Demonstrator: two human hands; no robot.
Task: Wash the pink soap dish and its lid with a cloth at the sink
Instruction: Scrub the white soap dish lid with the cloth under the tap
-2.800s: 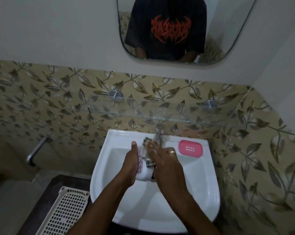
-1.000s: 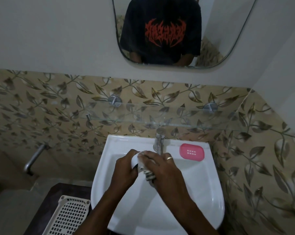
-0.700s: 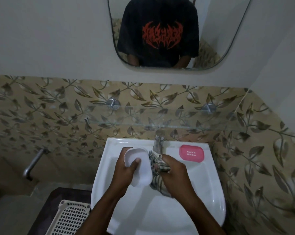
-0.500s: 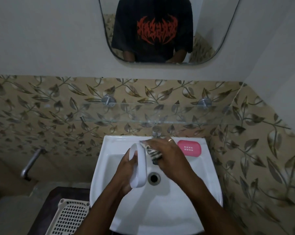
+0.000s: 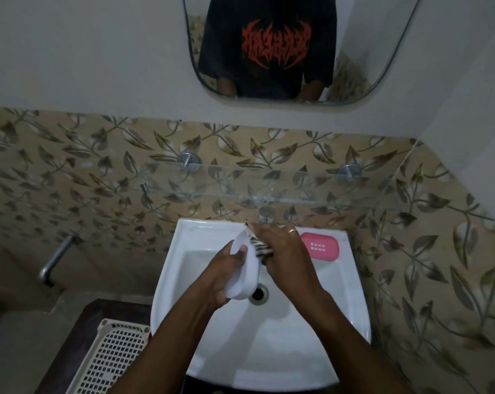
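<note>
Over the white sink (image 5: 311,351), my left hand (image 5: 222,275) grips a white oval lid (image 5: 246,275), held on edge with its hollow side facing me. My right hand (image 5: 286,251) presses a striped cloth (image 5: 259,245) against the lid's far side, so most of the cloth is hidden under the fingers. A pink soap dish (image 5: 320,246) with small drain holes lies flat on the sink's back right ledge, apart from both hands. The drain (image 5: 258,292) shows just below the lid.
A chrome tap (image 5: 266,214) stands at the sink's back edge, right behind my right hand. A glass shelf (image 5: 240,191) juts out from the tiled wall above it. A cream perforated basket (image 5: 109,356) sits on a dark surface at lower left. A mirror (image 5: 283,46) hangs above.
The cloth left the lid's inside, and the lid turned on edge. My right hand now rubs the cloth along the lid's far side, nearer the tap. The pink dish stayed put.
</note>
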